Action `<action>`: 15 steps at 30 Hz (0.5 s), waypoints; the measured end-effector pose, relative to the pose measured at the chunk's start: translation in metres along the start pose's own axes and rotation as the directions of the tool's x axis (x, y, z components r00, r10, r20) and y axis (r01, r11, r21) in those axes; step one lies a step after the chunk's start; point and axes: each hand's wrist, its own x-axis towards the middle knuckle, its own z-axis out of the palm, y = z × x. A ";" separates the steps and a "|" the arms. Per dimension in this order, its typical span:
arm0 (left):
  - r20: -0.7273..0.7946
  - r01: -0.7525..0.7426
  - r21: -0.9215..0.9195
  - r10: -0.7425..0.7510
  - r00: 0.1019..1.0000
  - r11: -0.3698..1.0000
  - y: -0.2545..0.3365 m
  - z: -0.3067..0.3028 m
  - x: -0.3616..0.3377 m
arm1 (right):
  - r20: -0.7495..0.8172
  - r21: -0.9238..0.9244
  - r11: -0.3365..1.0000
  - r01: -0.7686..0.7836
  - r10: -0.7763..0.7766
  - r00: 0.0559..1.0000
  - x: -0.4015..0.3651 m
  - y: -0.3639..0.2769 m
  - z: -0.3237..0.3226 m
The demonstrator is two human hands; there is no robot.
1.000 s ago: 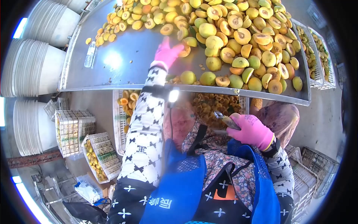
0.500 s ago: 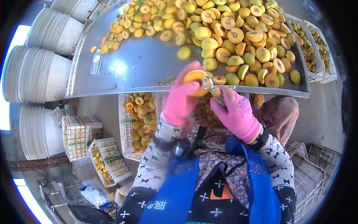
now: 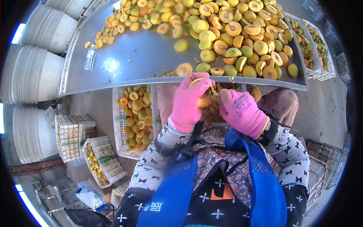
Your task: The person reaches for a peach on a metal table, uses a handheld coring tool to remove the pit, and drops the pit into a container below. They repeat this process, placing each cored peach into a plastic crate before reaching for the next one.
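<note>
My left hand (image 3: 191,100), in a pink glove, is closed around a yellow peach half (image 3: 205,101) just in front of the table edge. Close against that fruit is my right hand (image 3: 242,111), also pink-gloved, its fingers wrapped round a pitting tool (image 3: 215,95). The tool's metal end is mostly hidden at the fruit. On the steel table (image 3: 124,73) beyond my hands, one cut peach half (image 3: 184,69) lies cut face up near the rim. A large heap of halved peaches (image 3: 230,28) covers the table's far and right parts.
A white crate of peach halves (image 3: 135,117) stands left of my legs. Another container (image 3: 164,98) sits below my hands, partly hidden. A water bottle (image 3: 89,57) is on the table's left side. Stacked white tubs (image 3: 32,73) and crates (image 3: 75,138) stand further left; more crates (image 3: 319,70) are at right.
My hands have come slightly down toward my body, and the tool's metal loop is now mostly hidden. A cut half shows on the table where my left hand was. The view has shifted slightly.
</note>
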 end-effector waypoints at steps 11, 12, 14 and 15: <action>-0.023 0.189 0.010 -0.188 0.982 0.982 -0.002 -0.003 -0.005 | 0.080 0.187 0.982 0.039 -0.055 0.995 -0.006 0.009 0.012; -0.067 0.164 -0.038 -0.166 0.984 0.986 -0.002 -0.002 -0.003 | 0.070 0.284 0.959 0.000 -0.021 0.997 -0.007 0.000 0.013; -0.158 0.134 -0.128 -0.154 0.975 0.983 -0.007 0.002 -0.009 | -0.003 0.442 0.897 -0.015 0.018 1.000 -0.007 -0.013 0.017; -0.156 0.072 -0.046 -0.078 0.985 0.996 -0.012 0.001 -0.012 | 0.035 0.437 0.898 -0.046 0.034 0.999 -0.007 -0.017 0.019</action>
